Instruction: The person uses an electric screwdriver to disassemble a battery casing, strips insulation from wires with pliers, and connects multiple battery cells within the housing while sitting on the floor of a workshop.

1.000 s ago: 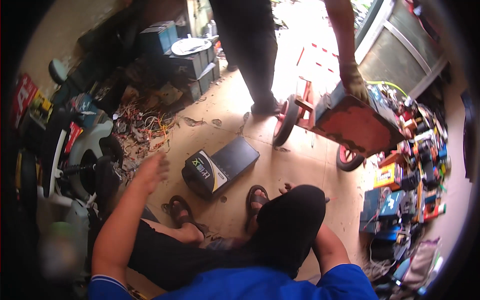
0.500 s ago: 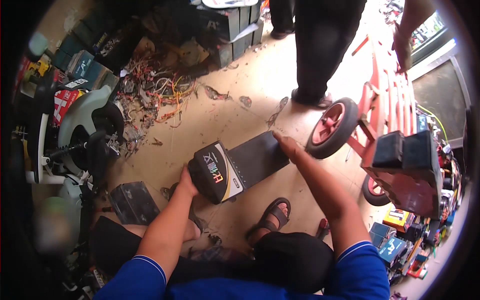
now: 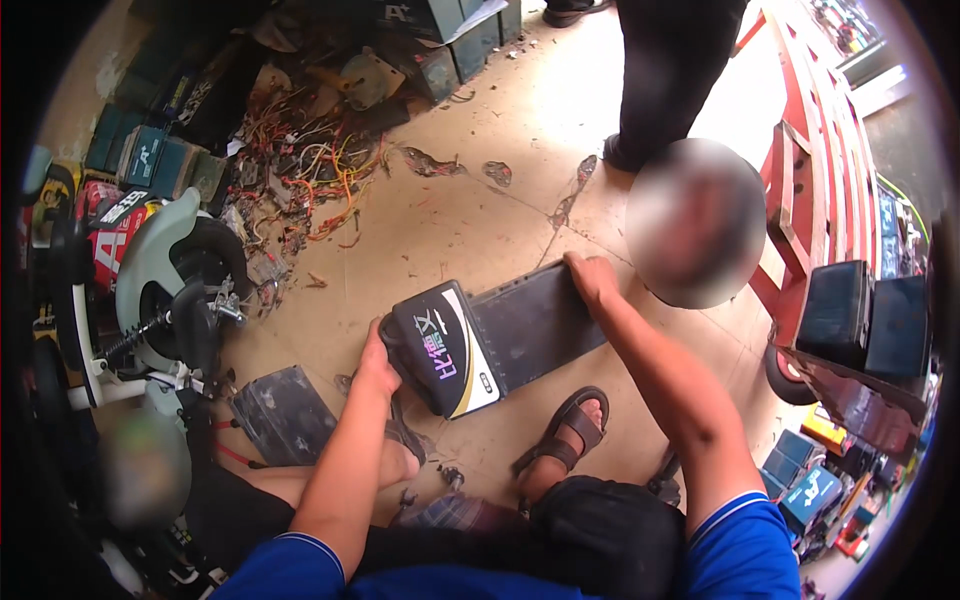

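Between my hands is a long, flat black case [image 3: 545,325], tilted with its far end up to the right. Its left end is a wider printed block [image 3: 440,350] with colourful lettering and a white and gold stripe. My left hand [image 3: 378,362] is closed on the outer edge of that block, its fingertips partly hidden behind it. At the opposite end, my right hand [image 3: 592,278] grips the far right corner, with its fingers bent over the edge. The case is above the tiled floor, in front of my sandalled foot [image 3: 570,435].
A dark, scuffed box [image 3: 285,415] lies left of my leg. Tangled wires [image 3: 320,185] spread at the back left, near stacked batteries [image 3: 155,160]. On the right stands a red slatted cart [image 3: 800,190] carrying black blocks [image 3: 835,305]. Another person's dark trouser leg [image 3: 665,80] is beyond.
The case and both hands appear slightly further right, and my right fingers now curl over its corner instead of lying straight along it. The view has shifted; the other person's leg has moved.
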`<state>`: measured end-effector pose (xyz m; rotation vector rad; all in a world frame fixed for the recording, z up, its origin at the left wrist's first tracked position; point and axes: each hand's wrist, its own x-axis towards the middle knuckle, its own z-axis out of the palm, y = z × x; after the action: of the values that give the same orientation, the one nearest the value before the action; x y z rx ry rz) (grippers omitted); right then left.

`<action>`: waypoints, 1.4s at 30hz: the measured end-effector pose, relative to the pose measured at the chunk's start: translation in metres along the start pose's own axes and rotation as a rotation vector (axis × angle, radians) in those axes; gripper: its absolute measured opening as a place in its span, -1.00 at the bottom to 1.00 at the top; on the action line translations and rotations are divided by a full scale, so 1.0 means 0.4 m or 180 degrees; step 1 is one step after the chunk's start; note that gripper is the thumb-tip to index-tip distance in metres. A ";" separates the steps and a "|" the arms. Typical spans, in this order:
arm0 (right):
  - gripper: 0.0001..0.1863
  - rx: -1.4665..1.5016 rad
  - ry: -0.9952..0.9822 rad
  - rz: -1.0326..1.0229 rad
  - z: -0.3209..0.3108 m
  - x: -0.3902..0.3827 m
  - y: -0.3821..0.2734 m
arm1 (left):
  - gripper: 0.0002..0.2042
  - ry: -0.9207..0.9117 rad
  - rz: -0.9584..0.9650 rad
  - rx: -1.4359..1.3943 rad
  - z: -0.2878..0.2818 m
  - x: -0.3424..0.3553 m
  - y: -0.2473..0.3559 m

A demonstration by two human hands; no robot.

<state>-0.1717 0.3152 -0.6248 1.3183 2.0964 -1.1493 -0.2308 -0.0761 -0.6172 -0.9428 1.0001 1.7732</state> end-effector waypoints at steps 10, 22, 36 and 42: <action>-0.19 -0.0866 0.2206 -0.0135 -0.032 -0.493 0.718 | -0.36 0.0290 0.0262 0.0457 -0.031 0.027 -0.095; -0.10 0.0300 0.2229 0.1138 -0.015 -0.540 1.174 | -0.67 0.1348 0.2485 0.4159 -0.005 -0.002 -0.130; -0.57 0.0347 0.0350 -0.2185 -0.220 -0.658 0.224 | -0.74 0.1778 0.2979 0.3655 -0.035 0.053 -0.193; -0.48 0.0252 -0.0315 -0.2210 -0.114 -0.512 0.028 | -0.80 0.1514 0.2897 0.3473 -0.048 0.025 -0.185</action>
<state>-0.0618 0.2435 -0.4606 0.5297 2.5283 -1.5295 -0.1622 -0.0678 -0.6516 -0.1451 2.6165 1.2241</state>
